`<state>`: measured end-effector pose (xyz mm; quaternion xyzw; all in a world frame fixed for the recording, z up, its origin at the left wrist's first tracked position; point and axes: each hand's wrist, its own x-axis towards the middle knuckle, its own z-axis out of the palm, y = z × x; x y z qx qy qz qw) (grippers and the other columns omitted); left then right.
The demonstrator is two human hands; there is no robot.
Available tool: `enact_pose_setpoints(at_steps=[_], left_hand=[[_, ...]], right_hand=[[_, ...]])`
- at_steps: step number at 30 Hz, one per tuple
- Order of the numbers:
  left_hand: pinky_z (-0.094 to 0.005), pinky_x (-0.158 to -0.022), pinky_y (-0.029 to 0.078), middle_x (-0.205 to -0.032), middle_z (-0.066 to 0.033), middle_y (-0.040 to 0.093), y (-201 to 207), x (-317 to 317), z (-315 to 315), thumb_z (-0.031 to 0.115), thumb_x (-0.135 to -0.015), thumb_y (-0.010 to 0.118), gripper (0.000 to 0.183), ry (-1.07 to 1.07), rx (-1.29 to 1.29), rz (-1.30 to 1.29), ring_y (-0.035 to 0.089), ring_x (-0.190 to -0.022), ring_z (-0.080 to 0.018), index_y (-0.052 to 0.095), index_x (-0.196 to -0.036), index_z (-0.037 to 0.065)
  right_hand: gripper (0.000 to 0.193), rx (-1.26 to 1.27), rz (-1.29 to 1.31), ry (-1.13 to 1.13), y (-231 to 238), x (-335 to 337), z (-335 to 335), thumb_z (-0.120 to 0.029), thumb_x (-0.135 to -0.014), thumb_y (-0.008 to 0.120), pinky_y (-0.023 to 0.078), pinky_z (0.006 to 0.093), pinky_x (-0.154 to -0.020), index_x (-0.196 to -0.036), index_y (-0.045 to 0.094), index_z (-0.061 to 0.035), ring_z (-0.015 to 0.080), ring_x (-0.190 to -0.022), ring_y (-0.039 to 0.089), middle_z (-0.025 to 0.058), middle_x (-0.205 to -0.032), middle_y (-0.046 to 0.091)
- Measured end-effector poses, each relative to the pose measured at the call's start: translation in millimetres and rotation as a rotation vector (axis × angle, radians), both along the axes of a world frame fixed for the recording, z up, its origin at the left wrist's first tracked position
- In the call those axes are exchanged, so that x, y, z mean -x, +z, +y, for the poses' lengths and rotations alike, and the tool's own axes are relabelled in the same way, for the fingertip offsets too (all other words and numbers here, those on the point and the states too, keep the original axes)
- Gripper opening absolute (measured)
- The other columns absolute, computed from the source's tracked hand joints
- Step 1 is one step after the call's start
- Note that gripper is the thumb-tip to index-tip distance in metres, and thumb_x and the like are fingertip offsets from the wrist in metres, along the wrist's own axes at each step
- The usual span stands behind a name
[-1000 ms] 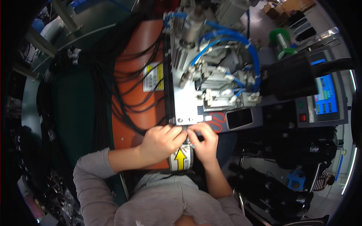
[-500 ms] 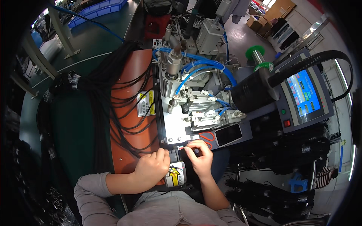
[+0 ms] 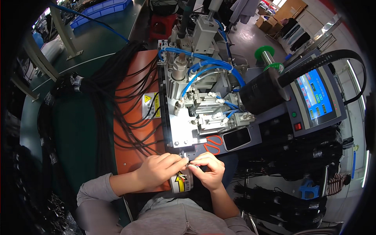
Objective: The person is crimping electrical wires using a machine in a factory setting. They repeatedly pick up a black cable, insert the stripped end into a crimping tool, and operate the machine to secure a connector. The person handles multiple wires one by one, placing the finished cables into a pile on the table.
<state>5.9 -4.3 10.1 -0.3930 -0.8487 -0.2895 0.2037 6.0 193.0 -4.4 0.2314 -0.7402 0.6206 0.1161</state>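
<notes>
Two hands meet at the front edge of the machine (image 3: 196,117), just below its pale base plate. Left hand (image 3: 158,170): fingers curled nearly closed, tips pinched toward a small metal-tipped cable end (image 3: 187,164). Right hand (image 3: 209,170): fingers bent close together, pinching the same cable end from the other side; the part is too small to tell more.

Step in hand, as judged: lining up the cable end at the machine's front opening. Any next move calls for fine finger control and a straight feed, with the fingertips kept out of the mechanism.

Labels and signs:
- yellow triangle warning label (image 3: 150,105), upright rectangle, on the orange panel (image 3: 133,156) left of the machine;
- yellow arrow sticker (image 3: 181,182), on a white plate under the hands;
- touch screen (image 3: 315,98), blue with coloured tiles, at right.

Also present: black cable bundle (image 3: 98,102) across the counter (image 3: 74,129); orange-handled scissors (image 3: 213,143); dark phone (image 3: 237,138); green spool (image 3: 265,52).
</notes>
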Motion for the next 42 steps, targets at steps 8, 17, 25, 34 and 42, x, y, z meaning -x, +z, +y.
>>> enact_pose_setpoints(at_steps=[8, 17, 25, 34, 42], left_hand=[[-0.0271, -0.045, 0.042, -0.071, -0.0037, 0.055, 2.1, -0.8, 1.5, 0.013, -0.077, 0.068, 0.020, 0.089, -0.119, 0.000, 0.057, -0.058, -0.0159, 0.061, -0.092, 0.003], [-0.0317, -0.048, 0.044, -0.073, -0.0073, 0.054, 6.9, 0.0, 7.8, 0.005, -0.069, 0.070, 0.017, 0.082, -0.147, -0.180, 0.056, -0.061, -0.0213, 0.059, -0.082, 0.001], [-0.0224, -0.043, 0.041, -0.072, -0.0003, 0.043, 1.2, -2.6, 5.6, 0.012, -0.071, 0.062, 0.011, 0.188, 0.109, 0.007, 0.051, -0.062, -0.0102, 0.057, -0.080, 0.007], [-0.0208, -0.042, 0.038, -0.070, 0.0027, 0.054, -9.0, -7.1, 10.8, 0.012, -0.067, 0.062, 0.032, 0.110, 0.150, 0.042, 0.050, -0.057, -0.0082, 0.067, -0.098, 0.007], [-0.0195, -0.043, 0.037, -0.069, 0.0028, 0.042, -5.8, -11.4, 16.9, 0.011, -0.069, 0.060, 0.033, 0.243, 0.354, 0.023, 0.043, -0.054, -0.0084, 0.067, -0.101, 0.008]], right_hand=[[0.023, 0.239, 0.033, -0.051, 5.4, 4.5, -21.7, 0.010, -0.068, 0.073, 0.052, 0.0292, -0.070, -0.088, 0.064, 0.0043, 0.0224, -0.077, 0.064, 0.0156, -0.085, 0.066], [0.017, 0.199, -0.130, -0.075, 4.1, 6.0, -19.5, 0.006, -0.066, 0.075, 0.049, 0.0273, -0.069, -0.080, 0.067, 0.0020, 0.0187, -0.076, 0.061, 0.0113, -0.082, 0.064], [0.016, -0.381, 0.058, -0.092, 16.3, 9.3, -6.0, -0.005, -0.068, 0.075, 0.044, 0.0322, -0.064, -0.075, 0.060, -0.0035, 0.0242, -0.070, 0.056, 0.0072, -0.073, 0.058], [0.006, -0.184, -0.295, -0.012, -4.1, 10.2, 8.4, -0.001, -0.078, 0.065, 0.045, 0.0297, -0.067, -0.080, 0.061, 0.0016, 0.0176, -0.073, 0.057, 0.0086, -0.077, 0.060], [0.007, -0.508, 0.005, -0.151, -12.4, 9.6, -9.1, 0.001, -0.074, 0.064, 0.044, 0.0354, -0.063, -0.075, 0.057, -0.0019, 0.0269, -0.069, 0.054, 0.0098, -0.073, 0.057]])
